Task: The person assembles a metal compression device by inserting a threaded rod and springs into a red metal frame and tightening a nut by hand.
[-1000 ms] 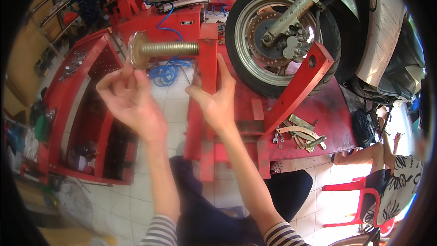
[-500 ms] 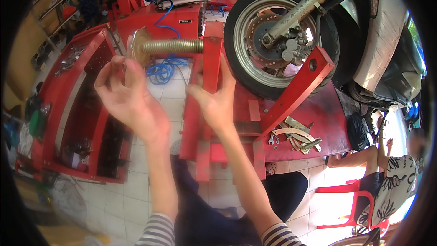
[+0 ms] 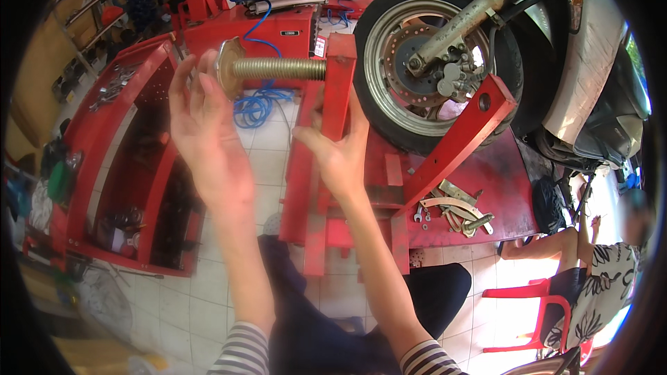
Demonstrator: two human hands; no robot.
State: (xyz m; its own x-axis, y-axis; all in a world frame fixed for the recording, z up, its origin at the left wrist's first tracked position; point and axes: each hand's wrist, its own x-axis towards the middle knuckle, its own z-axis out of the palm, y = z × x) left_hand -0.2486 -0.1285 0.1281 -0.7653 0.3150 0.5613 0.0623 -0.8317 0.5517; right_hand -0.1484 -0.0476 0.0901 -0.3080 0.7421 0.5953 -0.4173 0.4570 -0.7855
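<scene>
My right hand (image 3: 339, 160) grips the red steel post (image 3: 338, 90) of a metal stand, thumb on one side and fingers around the back. A long threaded rod (image 3: 281, 68) runs horizontally from the post's top leftward to a round brass-coloured knob (image 3: 229, 68). My left hand (image 3: 205, 139), slightly blurred, is open beside the knob, its fingers raised and loosely curved at the knob's left side; whether they touch it I cannot tell. A second red arm (image 3: 455, 149) with a hole rises to the right. Metal brackets, a spanner and small washers (image 3: 458, 212) lie on the red platform (image 3: 507, 187).
A scooter's front wheel (image 3: 389, 107) stands close behind the stand. A red tool cart (image 3: 90, 229) is at left, a coiled blue hose (image 3: 253, 114) on the tiled floor. A co-worker (image 3: 601, 285) sits on a red plastic chair (image 3: 521, 344) at right. Red cabinets (image 3: 250, 42) stand behind.
My left hand has risen, its fingers moving up alongside the knob. The knob and post appear slightly further right in view. My right hand still holds the post.
</scene>
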